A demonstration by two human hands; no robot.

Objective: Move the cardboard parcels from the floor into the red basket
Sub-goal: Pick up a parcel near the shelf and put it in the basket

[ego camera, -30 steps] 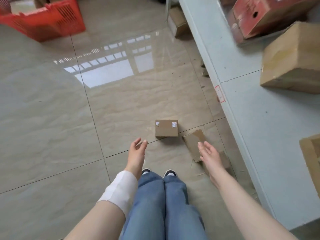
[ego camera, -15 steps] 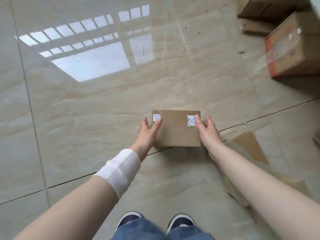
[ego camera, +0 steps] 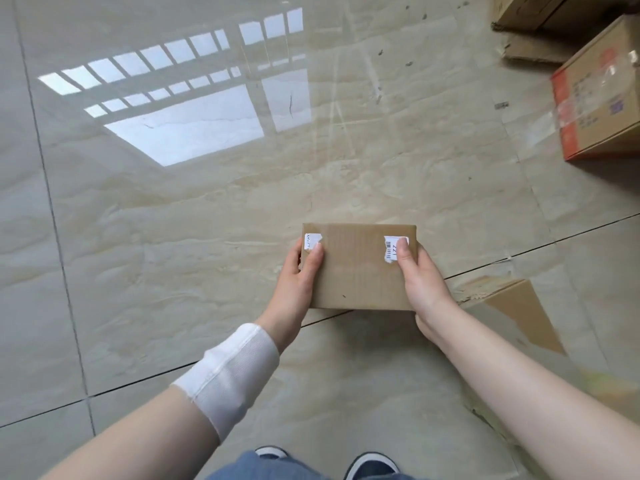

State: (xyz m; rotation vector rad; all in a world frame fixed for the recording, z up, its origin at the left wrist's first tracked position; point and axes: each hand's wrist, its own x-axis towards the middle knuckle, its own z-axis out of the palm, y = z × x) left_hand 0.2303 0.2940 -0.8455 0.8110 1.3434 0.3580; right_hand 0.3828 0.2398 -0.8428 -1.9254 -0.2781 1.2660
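Small brown cardboard parcel clasped by left hand and right hand, thumbs on top. I'd keep it level, squeeze evenly; red basket isn't visible.

I am seeing two bare forearms, neither one wearing a sleeve. The left wrist is wearing a white ribbed band, its near edge fraying slightly and a raised seam running along it. The left hand and right hand are wearing no gloves or rings, and the nails are looking short and plain. Below, blue denim trouser legs are showing, and dark shoes with white toe caps are peeking out beneath them.
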